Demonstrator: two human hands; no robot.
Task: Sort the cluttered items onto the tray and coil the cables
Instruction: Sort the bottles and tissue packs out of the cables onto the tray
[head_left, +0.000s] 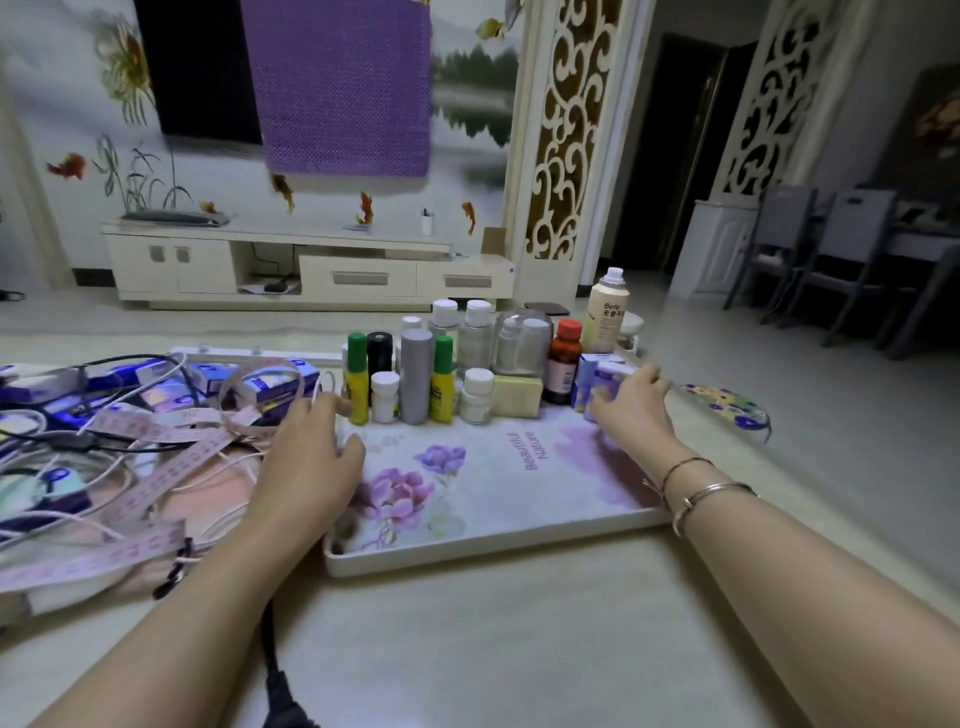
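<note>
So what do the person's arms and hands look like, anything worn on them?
Both forearms are bare, with no sleeves in view. The right wrist carries two thin metal bangles. The left hand and right hand are ungloved, and the left wrist shows nothing worn.

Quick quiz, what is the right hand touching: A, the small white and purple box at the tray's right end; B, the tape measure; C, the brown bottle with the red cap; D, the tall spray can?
A: the right hand has its fingers on the small box standing on the tray.
</note>
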